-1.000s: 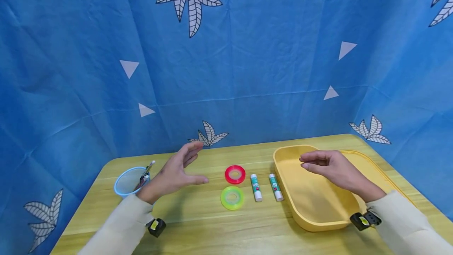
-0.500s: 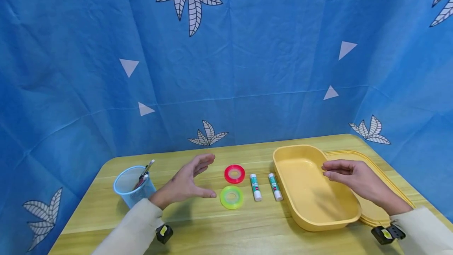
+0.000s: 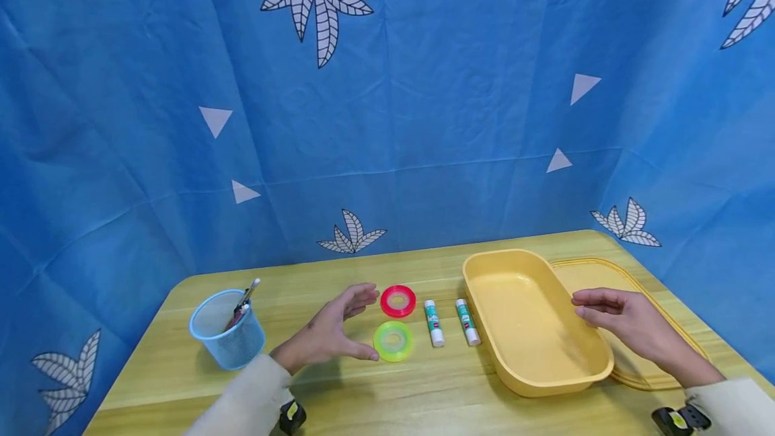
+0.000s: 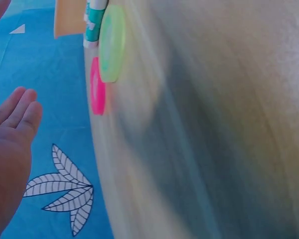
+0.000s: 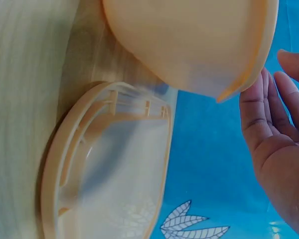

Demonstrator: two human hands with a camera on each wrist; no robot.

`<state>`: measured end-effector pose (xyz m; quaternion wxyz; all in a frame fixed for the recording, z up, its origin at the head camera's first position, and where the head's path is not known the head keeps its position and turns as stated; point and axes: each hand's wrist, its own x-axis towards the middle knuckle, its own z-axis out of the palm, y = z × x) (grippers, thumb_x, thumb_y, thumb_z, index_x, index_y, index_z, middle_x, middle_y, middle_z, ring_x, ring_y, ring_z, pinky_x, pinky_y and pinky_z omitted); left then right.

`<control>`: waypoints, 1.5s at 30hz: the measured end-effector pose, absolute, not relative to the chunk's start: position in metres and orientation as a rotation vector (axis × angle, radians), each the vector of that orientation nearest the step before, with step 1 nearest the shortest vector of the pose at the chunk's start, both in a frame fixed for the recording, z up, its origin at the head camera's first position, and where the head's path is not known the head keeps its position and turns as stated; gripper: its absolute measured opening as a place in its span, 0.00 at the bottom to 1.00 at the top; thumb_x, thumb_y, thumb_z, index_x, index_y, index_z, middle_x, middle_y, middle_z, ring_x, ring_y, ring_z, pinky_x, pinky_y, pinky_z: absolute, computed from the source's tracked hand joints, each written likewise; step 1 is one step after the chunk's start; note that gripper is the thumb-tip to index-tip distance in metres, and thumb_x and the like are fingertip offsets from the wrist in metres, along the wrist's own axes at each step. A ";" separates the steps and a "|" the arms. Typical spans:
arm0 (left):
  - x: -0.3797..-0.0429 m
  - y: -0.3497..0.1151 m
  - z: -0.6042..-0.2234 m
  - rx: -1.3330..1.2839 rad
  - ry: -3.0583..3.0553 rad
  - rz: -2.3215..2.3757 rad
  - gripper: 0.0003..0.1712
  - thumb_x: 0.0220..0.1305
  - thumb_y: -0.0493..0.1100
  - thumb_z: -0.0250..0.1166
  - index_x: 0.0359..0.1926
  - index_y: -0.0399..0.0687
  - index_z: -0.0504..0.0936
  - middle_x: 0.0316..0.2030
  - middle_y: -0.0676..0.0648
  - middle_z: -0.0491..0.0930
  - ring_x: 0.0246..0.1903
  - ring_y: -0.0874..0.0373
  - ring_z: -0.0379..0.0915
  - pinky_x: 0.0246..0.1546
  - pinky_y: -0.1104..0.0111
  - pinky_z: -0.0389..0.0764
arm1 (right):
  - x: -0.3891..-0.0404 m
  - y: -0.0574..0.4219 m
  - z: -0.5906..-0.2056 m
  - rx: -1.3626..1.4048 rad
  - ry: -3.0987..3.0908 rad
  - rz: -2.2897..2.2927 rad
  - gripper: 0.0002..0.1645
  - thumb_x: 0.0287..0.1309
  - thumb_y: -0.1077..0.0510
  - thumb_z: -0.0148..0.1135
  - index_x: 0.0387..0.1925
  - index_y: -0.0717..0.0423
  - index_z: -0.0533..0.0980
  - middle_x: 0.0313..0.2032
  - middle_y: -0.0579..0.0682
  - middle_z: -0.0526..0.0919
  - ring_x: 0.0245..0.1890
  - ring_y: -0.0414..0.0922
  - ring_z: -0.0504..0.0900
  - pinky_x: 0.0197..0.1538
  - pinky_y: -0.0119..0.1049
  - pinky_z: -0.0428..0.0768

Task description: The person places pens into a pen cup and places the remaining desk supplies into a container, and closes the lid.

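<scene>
My left hand (image 3: 336, 327) hovers just left of a red tape roll (image 3: 387, 306) and a yellow-green tape roll (image 3: 381, 342) in the head view. Its thumb and fingers are spread apart with nothing between them. Two glue sticks (image 3: 434, 325) with white caps and teal labels lie right of the rolls. My right hand (image 3: 636, 328) is at the right rim of a yellow plastic box (image 3: 533, 328), fingers loosely bent and holding nothing. In the right wrist view its fingertips (image 5: 252, 97) appear beside the box rim; whether they touch it, I cannot tell.
A yellow lid (image 3: 581, 274) lies on the table right of the box, partly hidden by it and the right hand. At the left stands a light blue mesh pen cup (image 3: 236, 345) with a few pens. A blue patterned curtain (image 3: 387, 86) hangs behind the table.
My left hand has moved right and toward the tape rolls. My right hand has drawn right and nearer, from over the box to its right rim. The objects have stayed put.
</scene>
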<state>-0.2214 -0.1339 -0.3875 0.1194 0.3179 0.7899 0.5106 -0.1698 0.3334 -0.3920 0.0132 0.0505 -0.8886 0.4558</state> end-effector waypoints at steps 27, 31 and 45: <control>-0.249 -0.120 -0.446 0.776 2.460 1.254 0.55 0.38 0.47 0.79 0.66 0.44 0.59 0.60 0.49 0.70 0.61 0.53 0.63 0.62 0.56 0.61 | -0.163 0.351 -0.414 0.030 -2.830 1.465 0.31 0.62 0.51 0.59 0.57 0.71 0.69 0.50 0.64 0.77 0.38 0.29 0.78 0.39 0.30 0.79; -0.250 -0.117 -0.446 0.754 2.451 1.271 0.52 0.38 0.45 0.79 0.64 0.42 0.61 0.58 0.46 0.71 0.59 0.53 0.66 0.60 0.59 0.64 | -0.163 0.352 -0.415 0.024 -2.828 1.486 0.31 0.62 0.51 0.58 0.57 0.71 0.69 0.50 0.64 0.77 0.38 0.29 0.79 0.39 0.31 0.79; -0.252 -0.110 -0.451 0.751 2.486 1.202 0.46 0.36 0.46 0.79 0.58 0.47 0.67 0.55 0.50 0.74 0.55 0.55 0.68 0.58 0.61 0.67 | -0.162 0.351 -0.417 -0.006 -2.827 1.492 0.32 0.63 0.50 0.57 0.57 0.71 0.69 0.50 0.64 0.78 0.38 0.29 0.79 0.39 0.31 0.79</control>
